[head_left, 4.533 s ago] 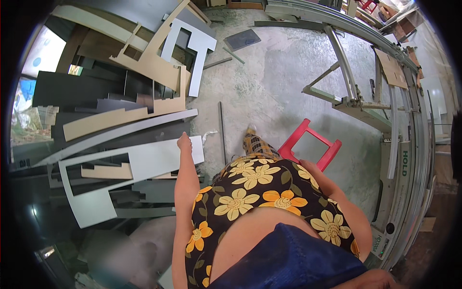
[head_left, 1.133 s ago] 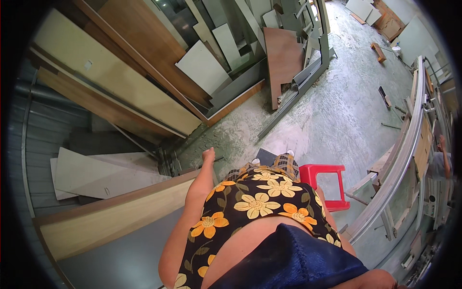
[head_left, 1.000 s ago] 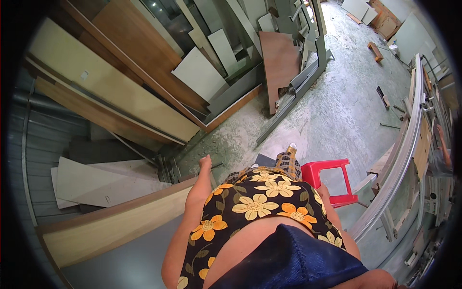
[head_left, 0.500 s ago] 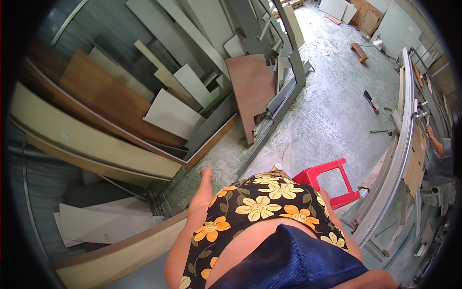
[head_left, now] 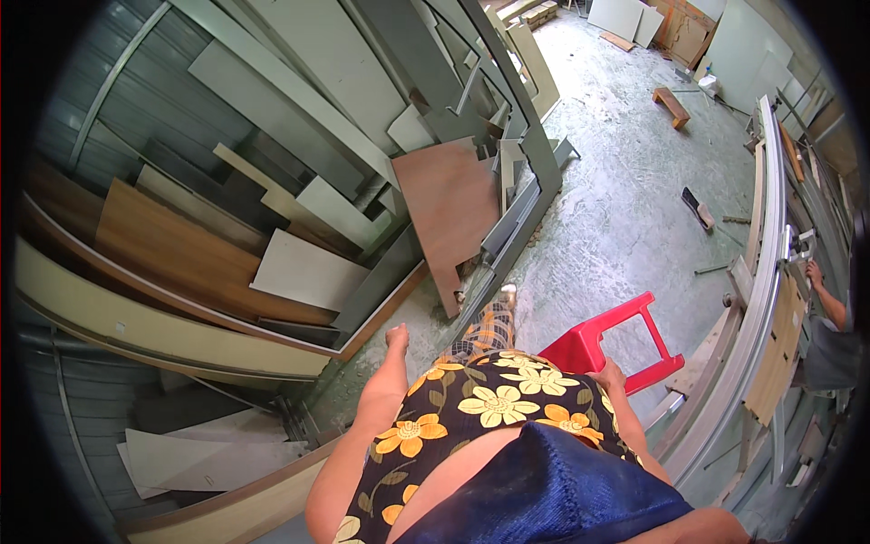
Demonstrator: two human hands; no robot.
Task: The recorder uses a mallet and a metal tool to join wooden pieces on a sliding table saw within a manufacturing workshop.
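Observation:
My right hand (head_left: 610, 374) grips the near edge of a red plastic stool (head_left: 580, 348), which hangs tilted beside my right leg. The stool's open legs point out to the right; part of its near side is hidden by my flowered top. Forward at my left side hangs my left hand (head_left: 397, 338), its fingers curled in with nothing showing in them. It is nearest to the bottom edge of a rack of leaning boards. A brown board (head_left: 453, 208) leans in front of the rack, ahead of this hand.
Metal rails (head_left: 766, 272) run along the right, where a co-worker's hand (head_left: 816, 275) touches a fitting. A dark-bladed tool with a light handle (head_left: 698, 208) and a small wooden stool (head_left: 671, 107) stand out on the concrete floor. White panels (head_left: 616, 18) lean at the far end.
My view has shifted, so the boards sit further left and lower. My right hand now shows on the red stool, and more of my checked trouser leg and foot is visible ahead.

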